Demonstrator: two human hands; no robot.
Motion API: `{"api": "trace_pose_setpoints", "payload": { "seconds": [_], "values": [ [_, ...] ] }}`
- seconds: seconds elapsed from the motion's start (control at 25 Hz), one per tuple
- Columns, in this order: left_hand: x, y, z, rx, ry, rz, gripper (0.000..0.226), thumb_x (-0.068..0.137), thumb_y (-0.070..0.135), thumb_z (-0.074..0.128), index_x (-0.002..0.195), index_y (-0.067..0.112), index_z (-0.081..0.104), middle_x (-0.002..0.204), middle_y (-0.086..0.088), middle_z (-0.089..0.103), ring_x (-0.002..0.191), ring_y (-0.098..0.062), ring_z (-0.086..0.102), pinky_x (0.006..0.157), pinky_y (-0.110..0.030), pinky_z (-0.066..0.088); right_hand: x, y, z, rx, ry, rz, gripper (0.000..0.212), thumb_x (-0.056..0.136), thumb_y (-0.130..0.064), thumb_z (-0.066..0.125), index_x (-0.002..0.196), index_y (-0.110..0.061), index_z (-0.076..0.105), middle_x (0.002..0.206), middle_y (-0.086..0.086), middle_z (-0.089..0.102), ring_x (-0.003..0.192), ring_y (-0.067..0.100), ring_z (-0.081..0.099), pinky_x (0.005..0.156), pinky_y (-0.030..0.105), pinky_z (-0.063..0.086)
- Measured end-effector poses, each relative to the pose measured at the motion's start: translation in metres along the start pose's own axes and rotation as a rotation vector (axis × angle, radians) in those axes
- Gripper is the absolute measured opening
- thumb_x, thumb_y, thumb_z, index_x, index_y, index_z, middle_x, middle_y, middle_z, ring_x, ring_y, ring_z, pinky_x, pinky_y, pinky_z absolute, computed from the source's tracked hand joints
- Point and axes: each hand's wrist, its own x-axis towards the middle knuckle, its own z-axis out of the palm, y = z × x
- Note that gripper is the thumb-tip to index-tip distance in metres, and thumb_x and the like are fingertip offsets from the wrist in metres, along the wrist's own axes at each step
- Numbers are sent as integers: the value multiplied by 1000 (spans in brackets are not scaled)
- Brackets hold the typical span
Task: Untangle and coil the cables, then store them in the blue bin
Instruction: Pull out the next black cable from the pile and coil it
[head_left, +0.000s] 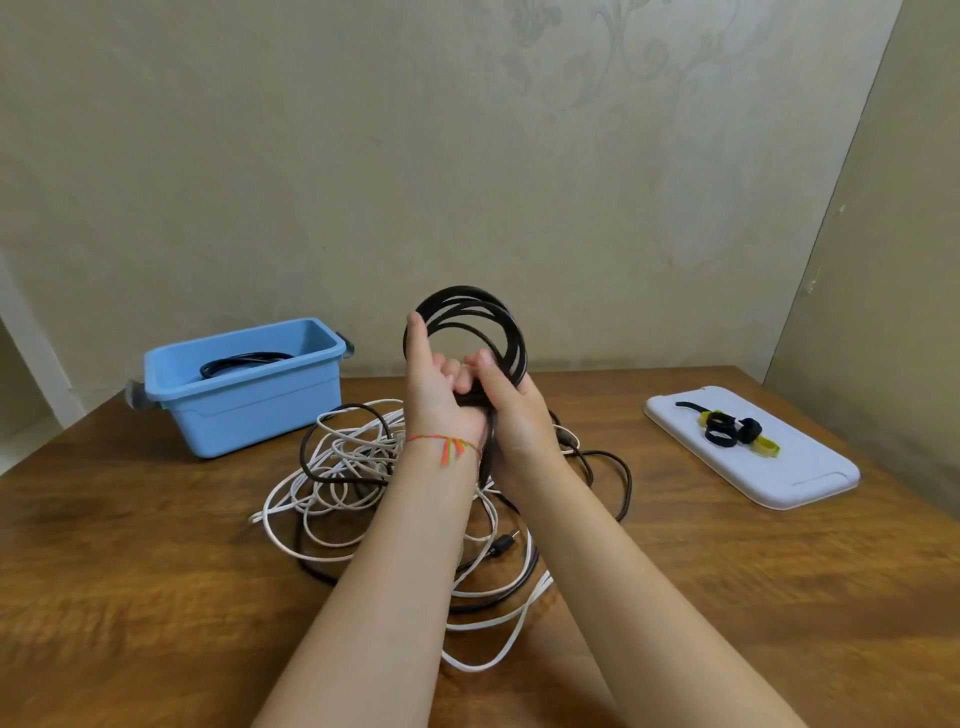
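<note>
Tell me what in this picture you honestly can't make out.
Head view only:
- black coil: its lower part is hidden by both hands, left and right.
- blue bin: its front wall hides most of the black cable inside.
- cable pile: partly covered by the forearms.
- straps on the white tray: too small to count.

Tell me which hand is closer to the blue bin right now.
Left. The left hand grips the black cable coil on the side toward the blue bin; the right hand grips it farther away.
</note>
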Motion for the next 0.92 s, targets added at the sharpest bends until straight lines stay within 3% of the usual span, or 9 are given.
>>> {"api": "trace_pose_setpoints", "payload": {
  "seconds": [0.04, 0.12, 0.24, 0.36, 0.44, 0.56, 0.72, 0.8, 0.92],
  "values": [
    [-3, -1, 0, 13, -51, -13, 22, 93, 53, 61, 85, 32, 59, 53, 5, 22, 45, -9, 27, 60, -23, 44, 2, -2, 1, 22, 23, -10, 18, 100, -19, 56, 92, -3, 56, 79, 10, 57, 88, 27, 56, 90, 41, 48],
    [2, -2, -9, 69, -88, -61, 52, 94, 52, 61, 59, 21, 36, 55, 3, 30, 48, -12, 39, 64, -28, 51, 6, -10, -2, 8, 64, -25, 23, 101, -20, 54, 89, -1, 59, 83, 13, 60, 88, 27, 58, 90, 41, 49],
    [6, 5, -22, 95, -215, -114, 53, 95, 51, 57, 58, 16, 45, 54, -1, 40, 54, -17, 52, 71, -34, 57, 11, -25, -10, -85, 26, -28, 25, 95, -24, 61, 89, 0, 61, 83, 15, 62, 90, 32, 62, 94, 45, 50],
    [5, 24, -28, 190, -297, -256, 62, 87, 68, 55, 74, 8, 62, 50, -4, 44, 58, -24, 57, 74, -37, 57, 2, -46, -16, -234, -146, 28, 22, 97, -21, 60, 88, -2, 57, 75, 12, 64, 82, 29, 64, 91, 44, 52],
    [7, 36, -35, 311, -372, -344, 77, 82, 79, 47, 79, 4, 64, 42, -4, 38, 56, -26, 53, 77, -36, 50, -7, -61, -17, -339, -257, 115, 19, 100, -13, 54, 84, -3, 54, 73, 14, 66, 74, 25, 66, 79, 34, 55],
    [12, 53, -41, 574, -490, -388, 78, 83, 80, 41, 71, 6, 64, 38, -1, 36, 45, -20, 43, 69, -31, 37, -12, -81, -18, -558, -380, 170, 23, 99, -14, 57, 79, -15, 68, 76, 16, 58, 77, 28, 62, 77, 36, 52],
    [11, 65, -30, 862, -556, -492, 74, 82, 77, 42, 66, 7, 58, 41, 0, 36, 35, -15, 35, 62, -34, 43, -8, -92, -19, -790, -491, 265, 12, 97, -14, 61, 90, -18, 70, 69, 7, 54, 69, 18, 62, 70, 29, 55],
    [8, 61, -24, 946, -497, -473, 67, 82, 74, 47, 55, 13, 49, 43, 1, 33, 36, -14, 31, 53, -29, 40, -7, -92, -19, -832, -498, 269, 9, 96, -14, 63, 102, -15, 69, 71, 7, 59, 71, 18, 64, 71, 30, 55],
    [10, 49, -25, 989, -425, -232, 64, 77, 72, 58, 47, 18, 40, 44, 1, 32, 37, -13, 30, 41, -24, 32, -6, -91, -25, -804, -474, 245, 26, 91, -13, 69, 115, -6, 66, 89, 10, 69, 84, 22, 68, 80, 30, 56]
  ]
}}
